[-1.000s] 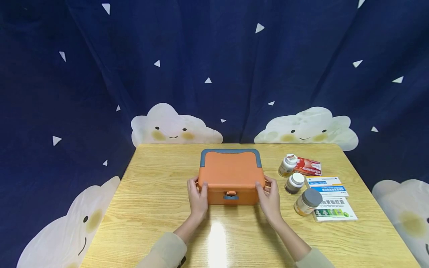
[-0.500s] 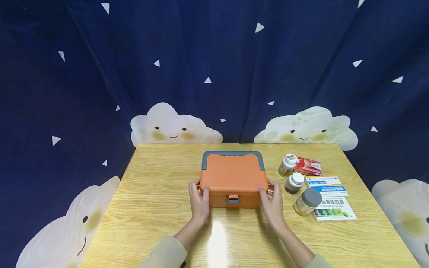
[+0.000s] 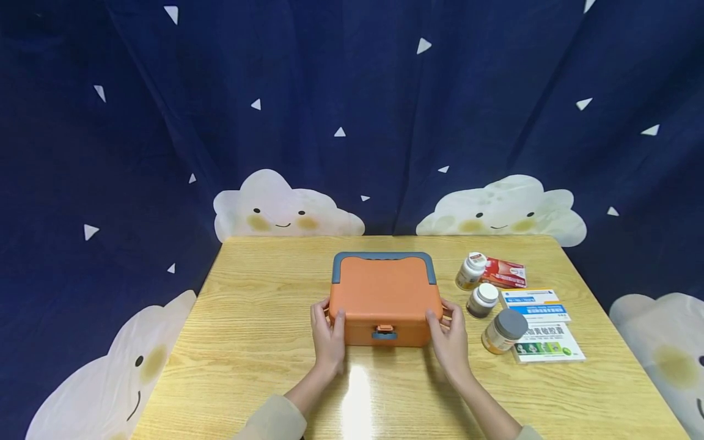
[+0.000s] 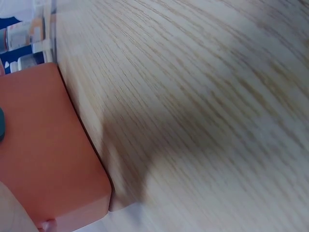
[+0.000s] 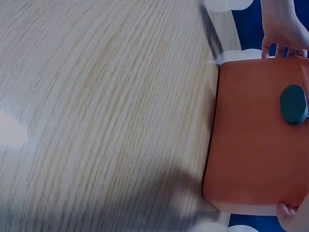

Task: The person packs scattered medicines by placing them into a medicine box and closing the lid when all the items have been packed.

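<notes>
An orange plastic case (image 3: 387, 284) with a blue-grey carrying handle (image 3: 385, 255) along its far side sits in the middle of the table, lid down. Its front latch (image 3: 384, 332) faces the person. My left hand (image 3: 328, 342) grips the left end, thumb at the front corner and fingers round the side. At the opposite end, my right hand (image 3: 452, 345) holds it the same way. In the right wrist view, the case's front wall (image 5: 256, 140) stands close over the wood, with the left hand (image 5: 285, 26) at its far end.
To the right stand two white-capped bottles (image 3: 472, 271) and a grey-capped jar (image 3: 505, 332). Beside them lie a red medicine box (image 3: 505, 273), a blue-and-white box (image 3: 536, 305) and a white-green box (image 3: 550, 343). A dark blue curtain (image 3: 308, 91) hangs behind the wooden table (image 3: 264, 275).
Both hands have drawn the case toward the person and slightly right, keeping their hold on its ends. The bottles and boxes have stayed in place.
</notes>
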